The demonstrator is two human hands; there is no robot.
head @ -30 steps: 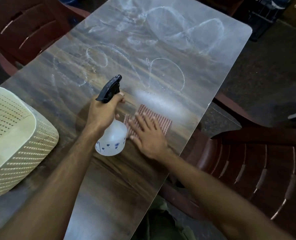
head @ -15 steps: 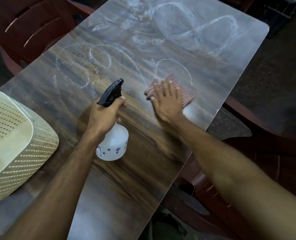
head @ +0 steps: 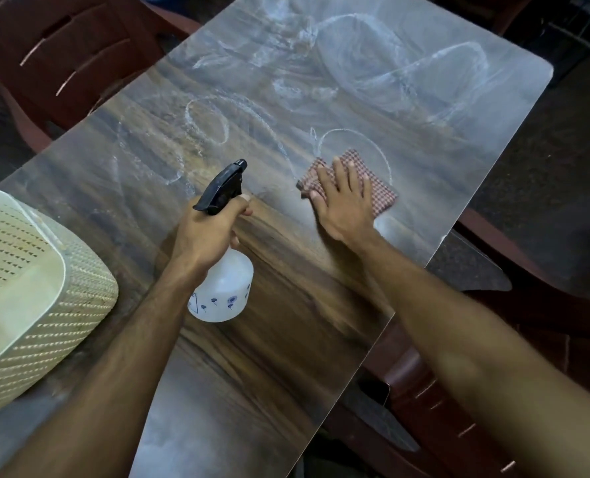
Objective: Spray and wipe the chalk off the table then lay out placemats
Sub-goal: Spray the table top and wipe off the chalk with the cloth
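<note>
A: What takes up most of the view?

B: The table [head: 286, 339], a wood-grain top with a glossy sheen. Chalk loops and smears [head: 400, 74] cover the half of it farthest from the person; the near half looks dark and mostly free of marks.

A: And around the table?

B: Dark red plastic chairs: one [head: 55, 53] off its far left corner, another [head: 493, 391] along its right edge. A cream perforated basket [head: 38, 305] sits on the table's left edge (its contents can't be seen).

A: Where are the spray bottle and the cloth?

B: The spray bottle [head: 223, 288], translucent white with small blue flowers and a black trigger head, stands near the middle of the table. The left hand [head: 207, 236] has its grip closed round the bottle's neck, a finger by the trigger. Right of the bottle, toward the table's right edge, the red checked cloth [head: 379, 188] lies folded inside a chalk loop. The right hand [head: 345, 205] presses flat on it, fingers straight and spread.
</note>
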